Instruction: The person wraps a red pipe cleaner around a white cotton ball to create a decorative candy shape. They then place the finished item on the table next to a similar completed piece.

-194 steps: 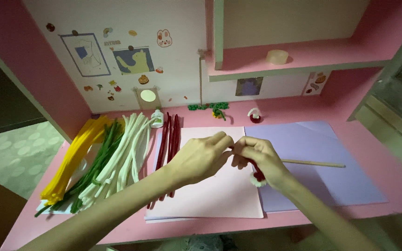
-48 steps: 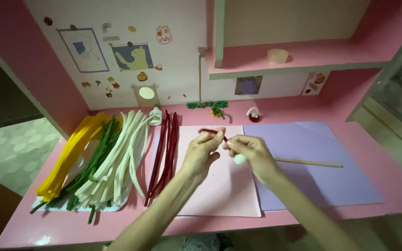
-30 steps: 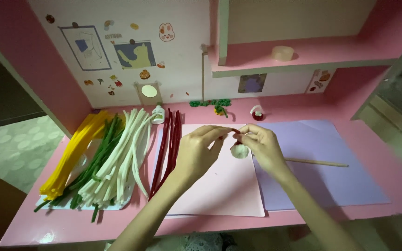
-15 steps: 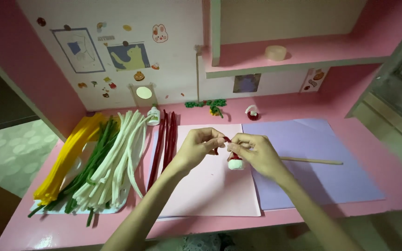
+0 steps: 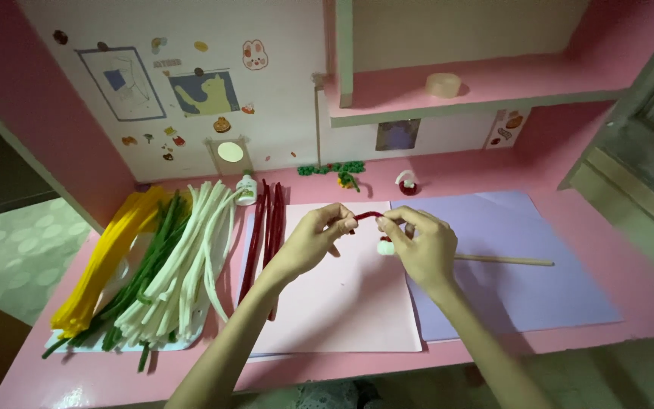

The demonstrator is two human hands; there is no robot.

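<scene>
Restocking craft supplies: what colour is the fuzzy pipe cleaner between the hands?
Dark red fuzzy pipe cleaner, head view.

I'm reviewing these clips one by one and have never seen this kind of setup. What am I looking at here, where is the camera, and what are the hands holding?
There is no machine here. The one view comes from a camera worn on a person's head, looking down at their own two bare hands over a pink desk.

The left hand and right hand meet above a pale pink paper sheet. Between their fingertips they pinch a short dark red fuzzy craft stem, bent in an arc; a small white fuzzy piece sits at the right hand's fingers.

To the left lie bundles of yellow fuzzy stems, green ones and white ones, then a few long dark red stems. To the right lies a lilac paper sheet with a thin wooden stick on it.
</scene>
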